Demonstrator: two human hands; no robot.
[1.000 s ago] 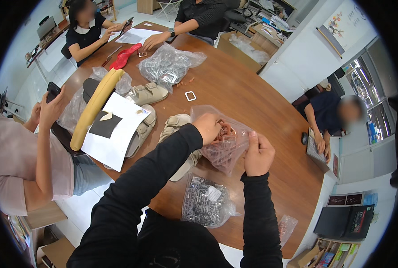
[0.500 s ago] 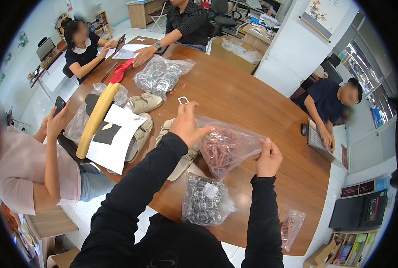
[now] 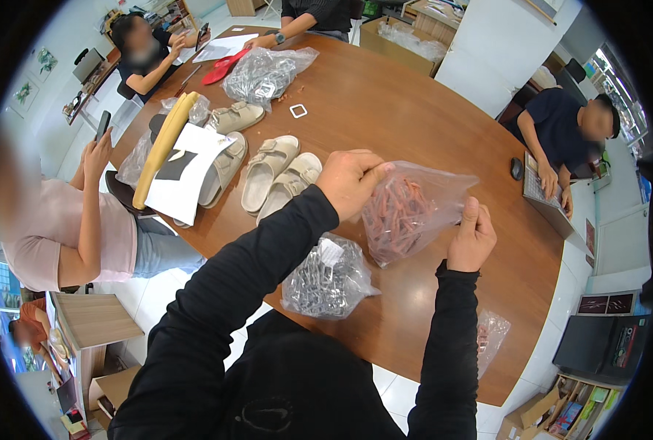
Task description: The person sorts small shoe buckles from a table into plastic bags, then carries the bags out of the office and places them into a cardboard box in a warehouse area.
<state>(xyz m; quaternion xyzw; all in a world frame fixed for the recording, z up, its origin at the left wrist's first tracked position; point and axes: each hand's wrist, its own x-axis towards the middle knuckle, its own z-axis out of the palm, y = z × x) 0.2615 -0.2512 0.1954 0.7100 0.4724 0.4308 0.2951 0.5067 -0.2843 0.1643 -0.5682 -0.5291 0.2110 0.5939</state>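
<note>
Between my two hands hangs a see-through plastic bag (image 3: 403, 216) of small reddish-brown pieces, tilted over the table. My left hand (image 3: 352, 182) pinches its upper left edge between thumb and fingers. At the bag's right corner, my right hand (image 3: 473, 236) has thumb and fingers closed on the plastic. Just below it lies another plastic bag (image 3: 328, 277), filled with dark metal buckles and bearing a white label. A pair of beige two-strap sandals (image 3: 271, 172) rests left of my left hand. Farther off lies a white square ring (image 3: 298, 111).
On the wooden table (image 3: 414, 117) are a bag of silvery buckles (image 3: 268, 77), a yellow roll (image 3: 166, 150), white paper (image 3: 194, 176), more beige sandals (image 3: 226, 172) and a small bag (image 3: 491, 339) at the right edge. Several people sit or stand around, one at a laptop (image 3: 546, 189).
My view has tilted and shifted, so the table things sit higher in the picture. Both hands have moved with the bag, away from the square ring, uncovering the sandals more.
</note>
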